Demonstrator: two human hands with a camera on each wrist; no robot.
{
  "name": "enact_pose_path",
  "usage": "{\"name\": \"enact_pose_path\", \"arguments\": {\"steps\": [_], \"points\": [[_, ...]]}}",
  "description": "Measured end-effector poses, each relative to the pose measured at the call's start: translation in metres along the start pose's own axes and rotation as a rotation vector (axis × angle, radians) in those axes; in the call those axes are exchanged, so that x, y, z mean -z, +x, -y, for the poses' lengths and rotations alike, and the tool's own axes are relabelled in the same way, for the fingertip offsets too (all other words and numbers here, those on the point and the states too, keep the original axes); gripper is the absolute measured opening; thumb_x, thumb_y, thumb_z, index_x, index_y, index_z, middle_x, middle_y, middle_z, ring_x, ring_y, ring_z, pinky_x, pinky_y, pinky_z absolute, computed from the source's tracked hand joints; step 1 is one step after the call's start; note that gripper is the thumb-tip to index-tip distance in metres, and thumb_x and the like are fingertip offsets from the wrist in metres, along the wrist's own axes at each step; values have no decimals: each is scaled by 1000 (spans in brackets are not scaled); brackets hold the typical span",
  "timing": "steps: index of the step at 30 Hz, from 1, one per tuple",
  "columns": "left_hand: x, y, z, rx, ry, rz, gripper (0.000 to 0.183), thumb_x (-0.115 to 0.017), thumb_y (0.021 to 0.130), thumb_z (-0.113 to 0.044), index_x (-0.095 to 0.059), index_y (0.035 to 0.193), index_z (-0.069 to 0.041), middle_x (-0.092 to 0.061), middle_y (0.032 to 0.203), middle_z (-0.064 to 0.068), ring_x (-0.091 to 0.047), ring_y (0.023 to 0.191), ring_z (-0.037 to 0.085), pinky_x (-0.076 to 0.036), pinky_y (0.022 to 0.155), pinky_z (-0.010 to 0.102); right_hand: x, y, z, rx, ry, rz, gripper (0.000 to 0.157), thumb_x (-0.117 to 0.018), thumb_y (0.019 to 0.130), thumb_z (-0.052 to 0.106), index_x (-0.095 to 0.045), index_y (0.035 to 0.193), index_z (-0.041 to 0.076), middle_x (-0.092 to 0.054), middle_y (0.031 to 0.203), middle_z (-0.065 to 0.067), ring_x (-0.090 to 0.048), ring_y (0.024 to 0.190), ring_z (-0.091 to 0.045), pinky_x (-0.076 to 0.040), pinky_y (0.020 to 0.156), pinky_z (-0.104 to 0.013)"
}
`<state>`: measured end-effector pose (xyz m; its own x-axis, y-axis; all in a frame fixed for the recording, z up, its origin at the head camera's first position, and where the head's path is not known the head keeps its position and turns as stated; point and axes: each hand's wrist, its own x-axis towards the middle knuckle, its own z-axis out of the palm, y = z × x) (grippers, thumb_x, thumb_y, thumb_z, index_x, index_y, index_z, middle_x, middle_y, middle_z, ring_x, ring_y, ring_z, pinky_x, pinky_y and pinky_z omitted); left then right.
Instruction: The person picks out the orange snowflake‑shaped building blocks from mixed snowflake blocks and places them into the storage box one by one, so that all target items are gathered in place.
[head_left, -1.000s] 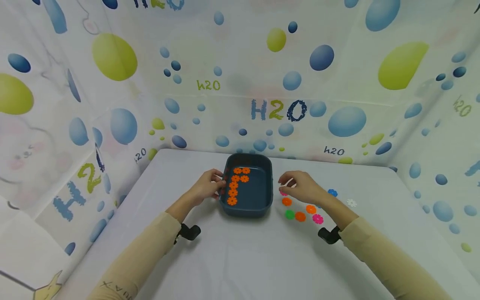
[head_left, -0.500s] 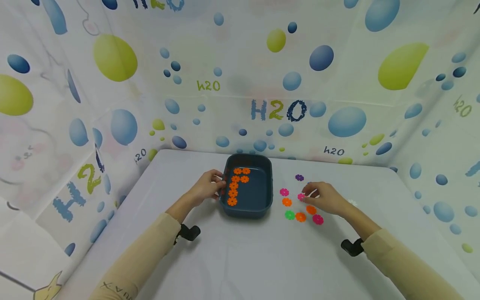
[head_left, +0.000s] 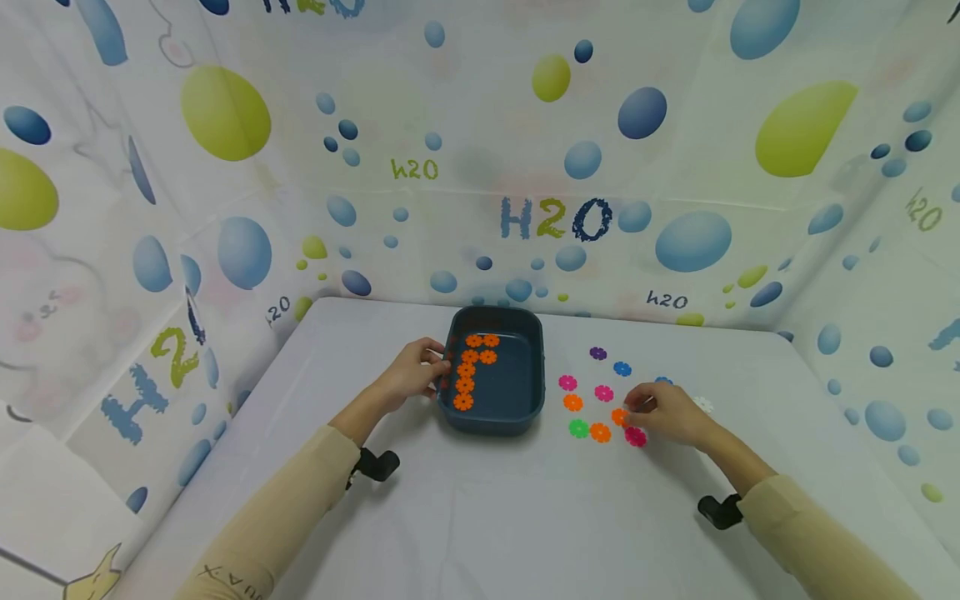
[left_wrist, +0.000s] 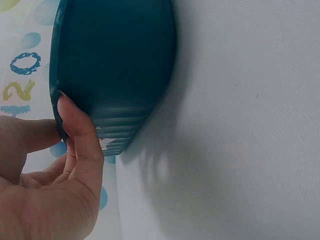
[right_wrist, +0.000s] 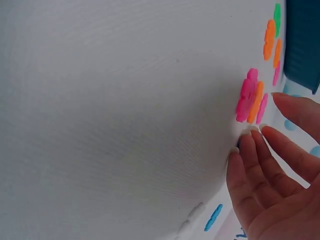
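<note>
My left hand (head_left: 408,373) grips the left wall of a dark blue plastic basket (head_left: 517,387). In the left wrist view, thumb and fingers (left_wrist: 89,150) pinch its rim from both sides. Several orange flower-shaped pieces (head_left: 465,384) lie in the basket, mostly in a column along its left side. My right hand (head_left: 667,414) is low over the table, fingertips right at an orange flower piece (head_left: 618,417). The right wrist view shows thumb and fingers apart, with nothing held between them. A dark pink flower piece (head_left: 635,437) lies just below those fingertips.
Around the right hand lie more flower pieces: pink (head_left: 603,393), orange (head_left: 600,432), green (head_left: 578,428), purple (head_left: 597,353), blue (head_left: 622,368) and white (head_left: 703,405). A patterned curtain (head_left: 465,217) rises behind the white table (head_left: 450,517).
My right hand has moved right and toward me, from beside the basket, past a pink piece, to the orange one. Pieces it covered now show. The left hand stays on the basket.
</note>
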<state>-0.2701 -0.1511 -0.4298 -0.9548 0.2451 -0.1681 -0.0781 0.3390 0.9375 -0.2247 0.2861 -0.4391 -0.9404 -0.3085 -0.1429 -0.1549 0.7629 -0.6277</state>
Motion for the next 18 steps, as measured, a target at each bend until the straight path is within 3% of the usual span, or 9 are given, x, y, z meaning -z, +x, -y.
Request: {"name": "enact_pose_path", "arguments": {"steps": [9, 18], "points": [[-1, 3, 1, 4, -1, 0, 35, -55, 106, -8, -47, 136, 6, -58, 108, 19, -62, 88, 29, -57, 58, 29, -2, 5, -2, 16, 3, 27, 27, -80, 88, 16, -70, 109, 2, -64, 92, -3, -58, 86, -21, -54, 69, -26], [-1, 3, -1, 11, -11, -4, 36, -56, 105, -9, -47, 137, 6, -58, 107, 18, -61, 84, 25, -57, 58, 28, -1, 11, -6, -3, -3, 50, 23, -78, 90, 14, -69, 107, 2, -63, 91, -3, -57, 84, -21, -55, 70, -27]]}}
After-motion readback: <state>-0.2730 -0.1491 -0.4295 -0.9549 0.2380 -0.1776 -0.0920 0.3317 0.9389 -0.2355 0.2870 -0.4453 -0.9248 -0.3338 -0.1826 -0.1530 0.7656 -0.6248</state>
